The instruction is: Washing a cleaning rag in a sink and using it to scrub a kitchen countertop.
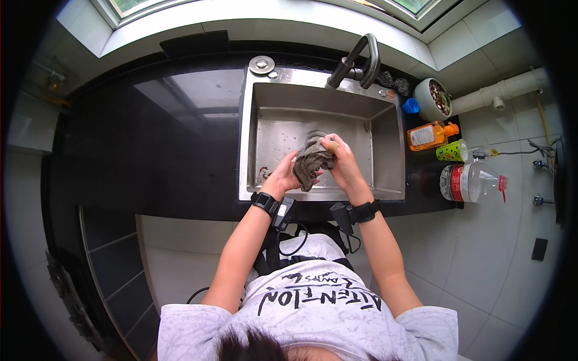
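Observation:
Both my hands hold a crumpled grey-brown cloth point(311, 164) over the near half of a stainless steel sink point(321, 193). My left hand point(285, 173) supports the cloth from the left, with fingertips showing beyond its lower right side. At the cloth's upper right, my right hand point(344, 164) grips it between thumb and fingers. Behind the cloth the drain point(318, 134) is partly hidden. Small reddish-brown scraps point(263, 172) lie in the basin's near left corner. A dark metal faucet point(343, 72) stands at the back rim.
Right of the sink stand a potted plant point(429, 100), a blue cap point(411, 106), an orange pump bottle point(426, 136), a green patterned cup point(451, 151) and a large clear plastic bottle point(481, 182). A round metal strainer point(262, 65) sits at the back left corner.

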Demonstrator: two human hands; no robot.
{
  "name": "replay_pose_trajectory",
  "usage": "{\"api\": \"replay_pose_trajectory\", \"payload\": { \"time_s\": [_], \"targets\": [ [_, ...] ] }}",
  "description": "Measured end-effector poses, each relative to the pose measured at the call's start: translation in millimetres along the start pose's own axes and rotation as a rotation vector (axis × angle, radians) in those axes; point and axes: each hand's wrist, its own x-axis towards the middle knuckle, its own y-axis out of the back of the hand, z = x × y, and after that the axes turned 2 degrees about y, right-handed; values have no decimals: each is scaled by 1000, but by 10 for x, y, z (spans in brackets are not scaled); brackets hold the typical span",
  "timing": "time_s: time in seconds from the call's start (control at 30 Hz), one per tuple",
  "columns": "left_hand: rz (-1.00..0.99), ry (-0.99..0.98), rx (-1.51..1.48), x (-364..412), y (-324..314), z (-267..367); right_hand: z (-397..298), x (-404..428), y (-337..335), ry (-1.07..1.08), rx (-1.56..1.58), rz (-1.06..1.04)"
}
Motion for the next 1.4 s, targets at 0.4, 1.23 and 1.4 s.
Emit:
{"api": "replay_pose_trajectory", "payload": {
  "time_s": [0.4,1.23,1.4],
  "targets": [
    [200,-302,340,323,-696,-298,3,77,199,496,-1341,319],
    [271,-386,432,-362,11,188,238,316,159,-57,-259,99],
    [380,-419,613,-520,-58,148,175,153,378,-54,-71,-46]
  ]
}}
